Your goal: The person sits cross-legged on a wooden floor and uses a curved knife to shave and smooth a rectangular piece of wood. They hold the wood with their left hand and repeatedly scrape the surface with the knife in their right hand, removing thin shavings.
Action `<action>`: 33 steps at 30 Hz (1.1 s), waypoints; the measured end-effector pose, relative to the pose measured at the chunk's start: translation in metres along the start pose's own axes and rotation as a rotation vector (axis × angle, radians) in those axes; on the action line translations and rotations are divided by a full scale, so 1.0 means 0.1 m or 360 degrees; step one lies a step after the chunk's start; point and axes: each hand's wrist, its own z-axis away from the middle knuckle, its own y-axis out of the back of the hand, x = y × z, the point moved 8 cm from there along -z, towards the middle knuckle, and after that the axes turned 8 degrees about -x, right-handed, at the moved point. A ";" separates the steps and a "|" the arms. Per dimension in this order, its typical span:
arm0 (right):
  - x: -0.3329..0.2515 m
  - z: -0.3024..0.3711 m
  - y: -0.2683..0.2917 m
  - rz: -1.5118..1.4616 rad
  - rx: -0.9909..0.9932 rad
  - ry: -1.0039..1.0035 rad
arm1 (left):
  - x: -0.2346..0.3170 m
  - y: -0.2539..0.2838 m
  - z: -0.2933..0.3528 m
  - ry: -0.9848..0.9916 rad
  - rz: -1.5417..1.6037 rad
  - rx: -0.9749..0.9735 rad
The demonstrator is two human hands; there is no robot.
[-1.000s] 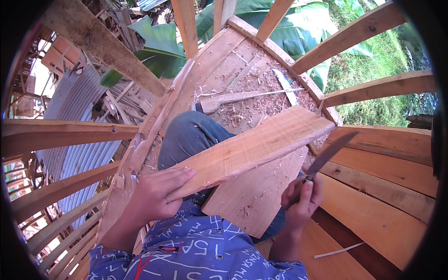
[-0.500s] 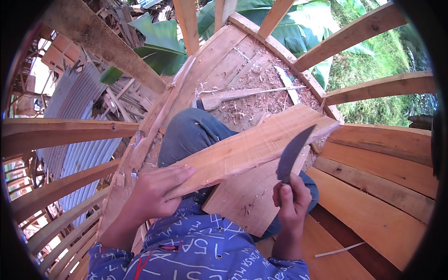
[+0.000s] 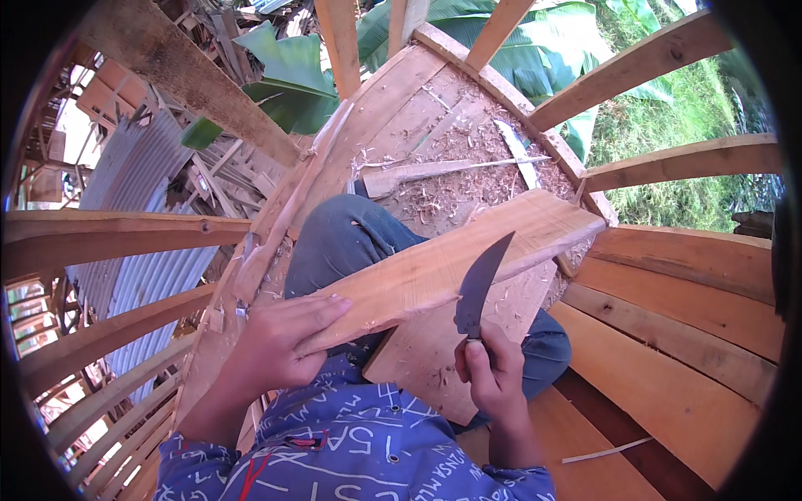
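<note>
A long wooden plank (image 3: 401,280) slants across my lap, its far end up to the right. My left hand (image 3: 288,338) grips the plank's near end, fingers lying over its top face. In my right hand (image 3: 491,367) is a dark curved knife (image 3: 480,288), held by its handle with the fingers wrapped round it. The blade points up and overlaps the plank's near edge in the view; whether it touches the wood I cannot tell. Beneath the plank, a wider flat board (image 3: 443,355) rests against my legs.
Wood shavings cover the floor (image 3: 434,196) ahead. A pale length of wood (image 3: 409,177) and a flat shiny strip (image 3: 520,154) lie there. Wooden posts and rails surround me on both sides. Planks (image 3: 668,334) line the right, and corrugated metal sheets (image 3: 134,184) stand outside at left.
My right hand and the knife have moved left along the plank's near edge. The blade now overlaps nearer the plank's middle. My left hand and the plank stay nearly in place.
</note>
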 end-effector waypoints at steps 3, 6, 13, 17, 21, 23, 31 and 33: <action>0.03 0.02 0.05 -0.0429 0.0086 -0.0021 | -0.03 0.02 0.02 -0.0006 0.0010 -0.0005; 0.07 0.04 0.16 -0.0986 0.0290 -0.0175 | -0.03 0.03 0.01 0.0002 0.0026 0.0001; -0.03 0.03 0.35 -0.0687 0.0578 -0.0168 | -0.03 0.05 0.01 0.0032 0.0024 -0.0020; -0.15 -0.09 -0.14 0.0045 -0.0228 -0.0052 | -0.03 0.00 0.02 0.0030 0.0023 0.0006; -0.14 -0.05 0.04 -0.0048 -0.0059 0.0016 | -0.05 0.03 0.04 0.0065 -0.0005 -0.0010; 0.05 0.07 0.28 -0.0859 0.0664 -0.0179 | -0.06 0.02 0.03 0.0064 -0.0004 -0.0006; -0.13 -0.03 -0.39 -0.0085 -0.0555 -0.0134 | -0.09 0.03 0.05 0.0092 -0.0008 0.0000; 0.02 0.04 -0.11 -0.0493 -0.0064 -0.0240 | -0.10 0.04 0.06 0.0101 0.0009 0.0000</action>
